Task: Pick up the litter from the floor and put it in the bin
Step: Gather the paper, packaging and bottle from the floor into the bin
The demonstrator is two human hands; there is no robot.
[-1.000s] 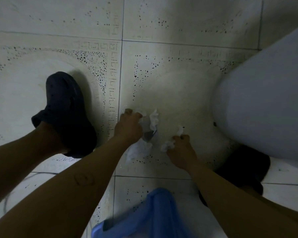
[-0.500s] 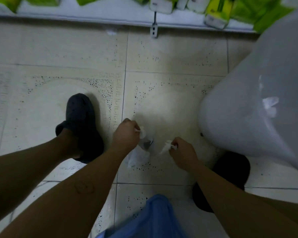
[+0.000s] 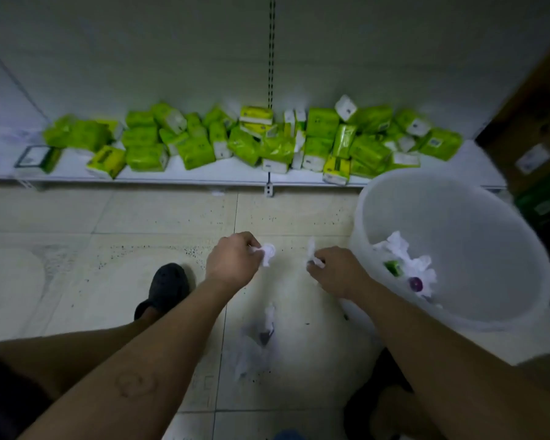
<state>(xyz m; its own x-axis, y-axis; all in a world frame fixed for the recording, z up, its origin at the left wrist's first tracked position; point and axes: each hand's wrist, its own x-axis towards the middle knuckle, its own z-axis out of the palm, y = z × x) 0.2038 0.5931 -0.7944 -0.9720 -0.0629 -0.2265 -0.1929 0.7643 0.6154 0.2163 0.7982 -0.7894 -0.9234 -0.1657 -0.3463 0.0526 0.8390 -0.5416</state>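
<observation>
My left hand point(image 3: 234, 260) is raised above the tiled floor, closed on a small white crumpled tissue point(image 3: 267, 251). My right hand point(image 3: 337, 269) is level with it, just left of the bin, pinching another white tissue scrap point(image 3: 312, 249). The white round bin point(image 3: 378, 198) stands at the right; inside lie crumpled white tissues point(image 3: 397, 246), a green scrap and a purple cap. Below my hands, more white litter with a dark piece point(image 3: 261, 341) lies on the floor.
A low white shelf point(image 3: 204, 176) along the far wall holds several green tissue packs point(image 3: 194, 150). My dark shoe point(image 3: 167, 289) rests on the floor at left. Brown boxes point(image 3: 534, 147) stand at the far right behind the bin.
Both hands have lifted away from the floor with tissue pieces in them. The view has tilted up, showing the shelf and the bin's open top. Some litter stayed on the floor.
</observation>
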